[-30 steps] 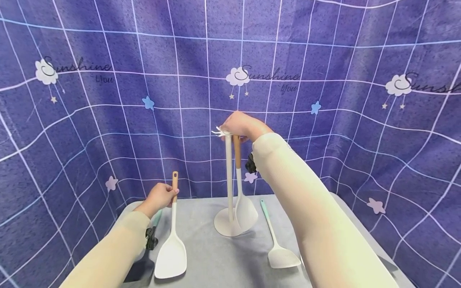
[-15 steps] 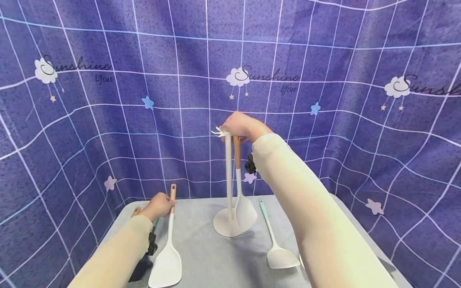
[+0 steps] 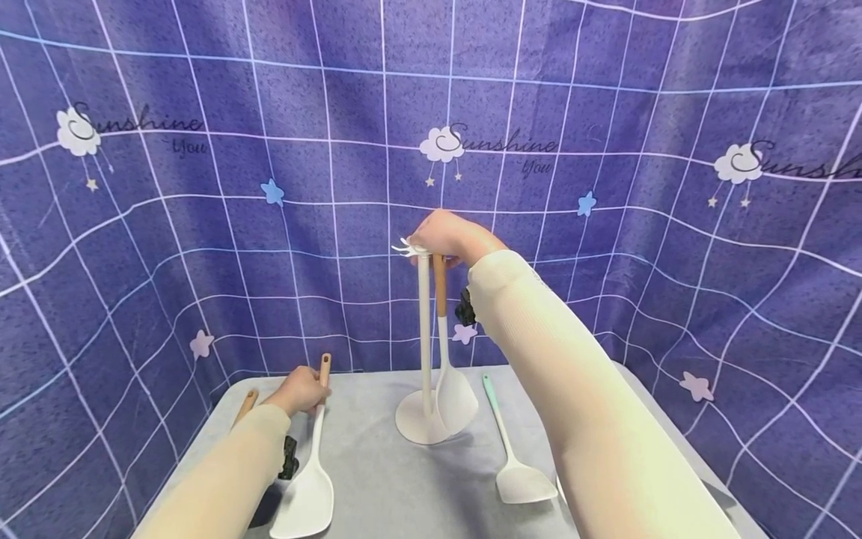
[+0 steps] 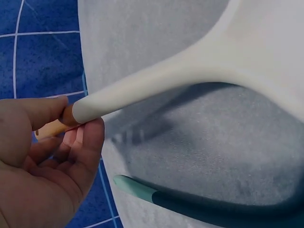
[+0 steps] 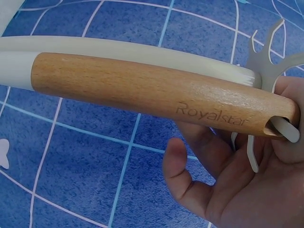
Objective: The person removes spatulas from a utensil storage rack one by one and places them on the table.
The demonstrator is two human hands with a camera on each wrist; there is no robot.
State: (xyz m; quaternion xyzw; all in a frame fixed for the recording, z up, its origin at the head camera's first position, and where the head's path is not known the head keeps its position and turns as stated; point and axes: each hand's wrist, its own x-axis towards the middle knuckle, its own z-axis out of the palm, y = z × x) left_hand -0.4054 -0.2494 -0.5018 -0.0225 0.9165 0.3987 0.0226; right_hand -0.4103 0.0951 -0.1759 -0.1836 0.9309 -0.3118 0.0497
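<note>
My left hand (image 3: 303, 389) pinches the wooden handle end of a white spatula (image 3: 306, 498), whose broad blade points toward me at the left of the table. Thumb and fingertips close round the handle in the left wrist view. At the table's middle stands a white utensil stand (image 3: 426, 337) with a ring of hooks on top. My right hand (image 3: 441, 233) grips the stand's top among the hooks. From one hook hangs a wooden-handled utensil (image 5: 142, 90) with a broad, rounded white head (image 3: 456, 400); the hook tip passes through its handle hole. Part of the right fingers is hidden behind the handle.
Right of the stand lies a white turner (image 3: 525, 483) with a mint handle. Beyond it, a pale rim shows partly behind the right sleeve. A green-handled dark utensil (image 4: 135, 190) and another wooden handle (image 3: 248, 404) lie by the left arm. A patterned blue curtain surrounds the table.
My left hand has lowered the spatula toward the table and drawn it slightly nearer to me. A wooden handle now shows behind the left forearm. The right hand and stand have stayed put.
</note>
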